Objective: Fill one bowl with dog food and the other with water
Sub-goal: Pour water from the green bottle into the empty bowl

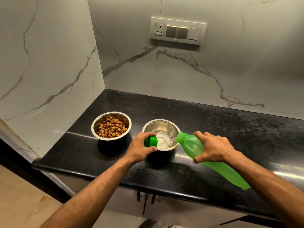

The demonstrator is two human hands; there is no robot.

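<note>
A person is standing at a black stone counter [213,122] set into a corner of white marble walls, pouring water into a steel bowl. The right hand [213,148] is gripping a green plastic bottle [192,145] around its upper body, tilting it so the open neck is lying over the right rim of the near bowl [162,125]. A clear stream of water [166,140] is running from the mouth and pooling shallowly in the bottom of that bowl, rippling around the centre. The left hand [141,148] is closed around the bottle's green cap [151,141], holding it at the bowl's left rim, just above the counter.

To the left, a little apart from the water bowl, a second steel bowl [97,127] is sitting upright on the counter, holding a mound of brown dog food [112,127] pellets that is covering its bottom and rising toward the middle.

A white switch panel [178,31] with one socket is showing on the wall behind. Below the counter edge, pale cabinet doors [131,203] with dark handles are showing.
</note>
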